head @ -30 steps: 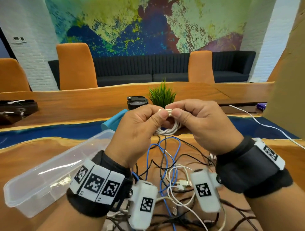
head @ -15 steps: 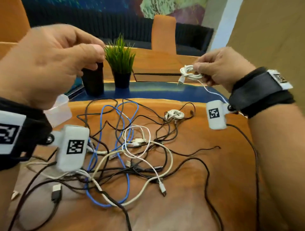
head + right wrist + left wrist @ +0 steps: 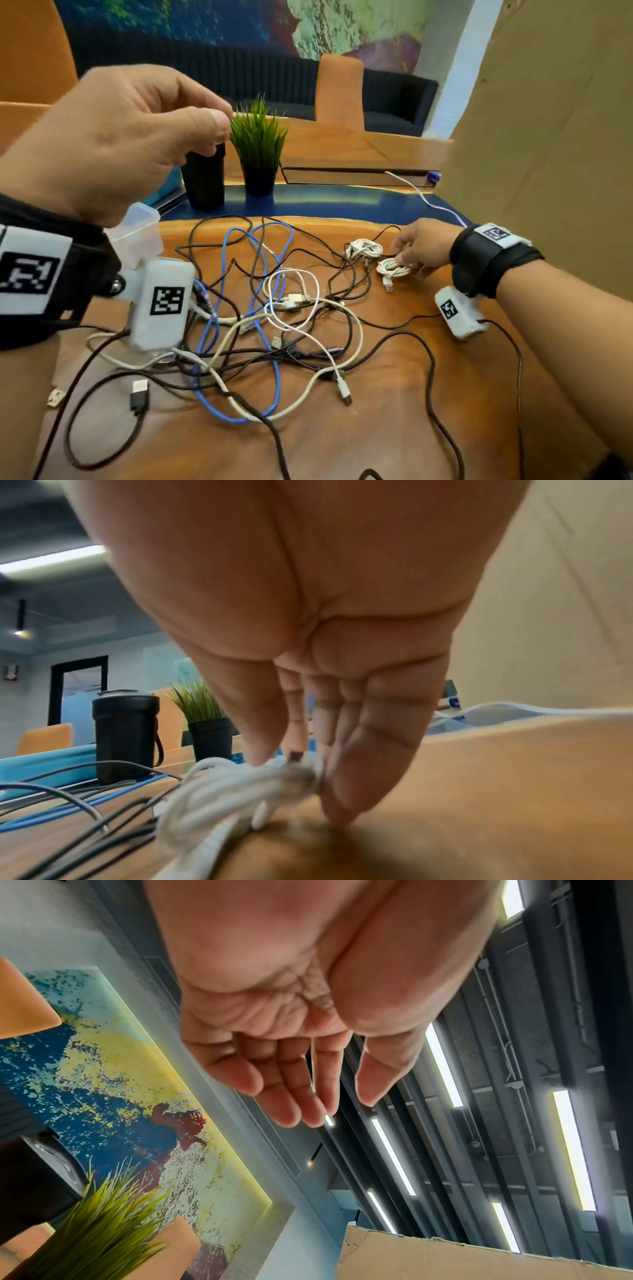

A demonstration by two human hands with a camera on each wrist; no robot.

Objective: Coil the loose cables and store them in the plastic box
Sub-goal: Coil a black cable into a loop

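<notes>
A tangle of loose cables (image 3: 291,301), black, white and one blue (image 3: 278,383), lies spread over the wooden table (image 3: 376,428). My right hand (image 3: 399,260) is down at the table's right side and pinches a coiled white cable (image 3: 390,269) that rests on the wood. In the right wrist view the thumb and fingers (image 3: 346,777) close around the coil's (image 3: 240,791) wrapped middle. A second white coil (image 3: 364,247) lies just left of it. My left hand (image 3: 212,137) hangs raised at the upper left, relaxed and holding nothing (image 3: 342,1104). The clear plastic box (image 3: 137,233) shows one corner behind my left wrist.
A black tumbler (image 3: 203,178) and a small potted plant (image 3: 258,144) stand at the back of the table. A large cardboard sheet (image 3: 548,137) rises along the right side. One white cable (image 3: 428,202) trails off to the back right.
My hands have parted; the left let go of the white coil and stayed raised. The right hand carried the coil to the right and lowered it onto the table beside the other coil.
</notes>
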